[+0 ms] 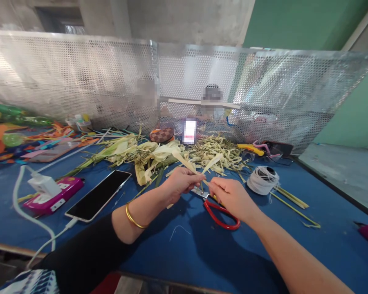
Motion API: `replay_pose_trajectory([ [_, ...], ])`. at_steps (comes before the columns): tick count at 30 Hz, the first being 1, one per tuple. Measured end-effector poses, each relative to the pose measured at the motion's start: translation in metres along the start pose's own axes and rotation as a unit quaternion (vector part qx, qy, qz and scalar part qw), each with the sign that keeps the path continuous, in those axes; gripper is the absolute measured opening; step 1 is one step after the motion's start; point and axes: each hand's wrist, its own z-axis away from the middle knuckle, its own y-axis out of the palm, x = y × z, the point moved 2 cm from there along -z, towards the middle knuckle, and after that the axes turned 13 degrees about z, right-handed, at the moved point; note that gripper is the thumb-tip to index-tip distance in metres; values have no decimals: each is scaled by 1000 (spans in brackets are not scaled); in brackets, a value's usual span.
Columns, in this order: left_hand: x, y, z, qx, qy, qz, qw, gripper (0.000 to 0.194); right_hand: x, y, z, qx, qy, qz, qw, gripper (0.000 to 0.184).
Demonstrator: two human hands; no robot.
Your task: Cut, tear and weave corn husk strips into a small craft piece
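Observation:
My left hand (pixel 180 180) pinches pale corn husk strips (pixel 213 162) above the blue table. Close on its right, my right hand (pixel 225 191) has its fingers closed on the lower end of the same husk. The strips fan out upward from between the two hands. Below them lie red-handled scissors (pixel 222 220), their blades partly hidden by my fingers. Behind the hands spreads a heap of whole corn husks (pixel 153 153), and to its right a pile of thin shredded husk (pixel 217 151).
A spool of white thread (pixel 263 180) and thin stalks (pixel 294 198) lie right. On the left are a phone (pixel 98 196) on a cable and a magenta power strip (pixel 55 196) with a white plug. A perforated metal screen (pixel 79 77) borders the table's back, with people behind it.

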Motion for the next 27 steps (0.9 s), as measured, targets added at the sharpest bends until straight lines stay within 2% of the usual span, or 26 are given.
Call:
replay_pose_trajectory([
  [4,-4,1,1,60,-31,36,997,42,-11,-2,-4,112,67,-164,978,35],
  [5,-5,2,2,67,-33,43,996,42,-14,-1,-5,123,81,-196,969,35],
  [7,-6,3,2,64,-34,44,996,39,-19,1,-9,96,106,-258,956,35],
  [11,-3,8,6,69,-51,-6,996,41,-25,12,-13,-25,136,-401,906,34],
  [14,2,12,8,91,-54,-53,993,40,-25,21,-12,-63,166,-444,878,32],
  [18,5,13,8,88,-48,-94,991,33,-28,29,-13,-112,195,-407,885,31],
  [20,4,13,8,70,-46,-107,991,30,-33,28,-14,-123,193,-351,908,31],
  [22,2,14,10,52,-41,-111,992,28,-39,19,-15,-185,180,-241,936,29],
  [23,1,15,12,47,-38,-114,992,28,-40,11,-14,-243,167,-165,941,29],
  [25,1,18,15,50,-38,-126,990,27,-36,-4,-9,-373,115,-17,920,38],
  [26,2,20,16,57,-39,-134,989,27,-30,-8,-8,-386,71,38,919,37],
  [27,3,21,17,67,-39,-142,987,25,-24,-10,-7,-369,19,69,926,28],
])
